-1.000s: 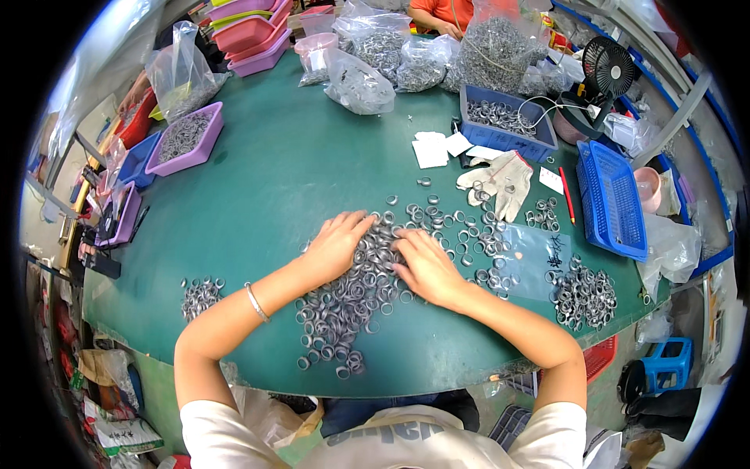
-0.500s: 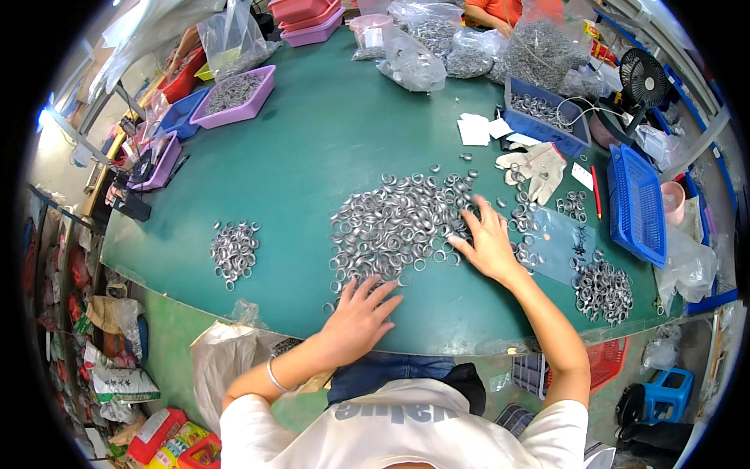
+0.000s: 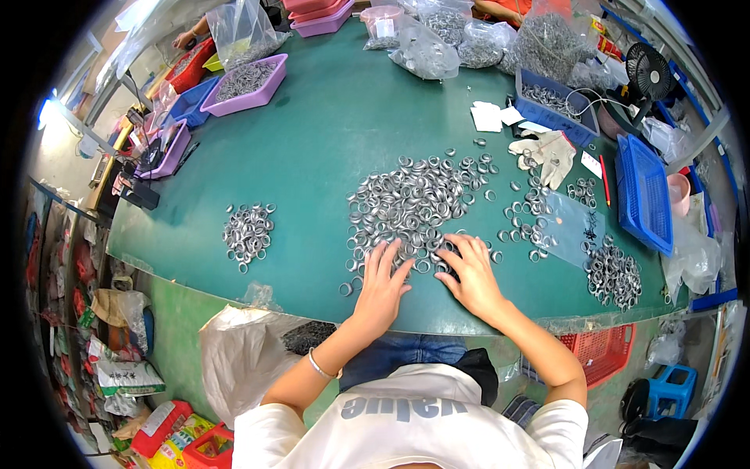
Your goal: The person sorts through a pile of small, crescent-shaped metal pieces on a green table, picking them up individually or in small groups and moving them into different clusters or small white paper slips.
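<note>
A broad heap of small grey metal rings (image 3: 414,195) covers the middle of the green table. At its near edge, my left hand (image 3: 380,285) rests with fingers spread, the tips touching the rings. Close by on the right, my right hand (image 3: 471,273) also has its fingers apart over the heap's near right edge. No ring is gripped in either hand, as far as shows. To the left lies a smaller pile of rings (image 3: 248,234). On the right, another pile of rings (image 3: 613,275) sits beside a clear plastic bag (image 3: 566,227), with loose rings strewn around it.
A white work glove (image 3: 547,155), a red pen (image 3: 605,181) and blue baskets (image 3: 642,194) lie to the right. At the back are a blue bin (image 3: 558,105) of rings and filled plastic bags (image 3: 426,55). A pink tray (image 3: 248,84) stands back left, a fan (image 3: 648,69) far right.
My right hand has come nearer and leftward from the heap's right side. My left hand has moved right, to the near edge. The heap's right side has drawn in, leaving some loose rings.
</note>
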The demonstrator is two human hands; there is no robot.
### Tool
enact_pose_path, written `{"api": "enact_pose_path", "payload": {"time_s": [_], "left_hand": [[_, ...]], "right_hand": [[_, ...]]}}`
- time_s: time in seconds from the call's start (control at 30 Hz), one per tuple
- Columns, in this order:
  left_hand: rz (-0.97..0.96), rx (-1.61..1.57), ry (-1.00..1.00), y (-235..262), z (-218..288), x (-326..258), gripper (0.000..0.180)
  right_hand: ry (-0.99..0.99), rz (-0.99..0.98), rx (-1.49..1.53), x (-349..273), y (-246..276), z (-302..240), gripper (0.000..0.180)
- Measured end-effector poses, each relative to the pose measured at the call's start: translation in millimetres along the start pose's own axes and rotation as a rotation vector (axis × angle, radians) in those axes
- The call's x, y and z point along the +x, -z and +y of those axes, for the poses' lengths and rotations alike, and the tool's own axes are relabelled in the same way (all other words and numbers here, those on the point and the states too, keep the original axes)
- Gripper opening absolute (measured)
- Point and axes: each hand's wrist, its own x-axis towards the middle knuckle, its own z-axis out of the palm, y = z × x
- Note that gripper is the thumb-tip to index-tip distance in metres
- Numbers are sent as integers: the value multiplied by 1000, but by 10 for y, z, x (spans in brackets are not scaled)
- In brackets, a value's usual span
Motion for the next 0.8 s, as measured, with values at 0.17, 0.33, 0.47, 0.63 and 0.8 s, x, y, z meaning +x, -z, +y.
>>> {"api": "enact_pose_path", "payload": {"time_s": [0.17,0.33,0.47,0.63,0.8], "left_hand": [[63,44,-6,-74,-182,110,47],[82,170,27,-1,-146,160,37],[76,194,96,136,35,55,42],[82,-882,347,204,315,-178,38],[-205,-1728,731,-37,387,-335,37]], "right_hand": [[17,87,70,-21,-55,1,18],[-40,202,35,52,32,-20,10],[-265,231,256,27,169,30,10],[-174,323,430,-192,186,-337,7],[163,88,185,-301,200,-585,15]]}}
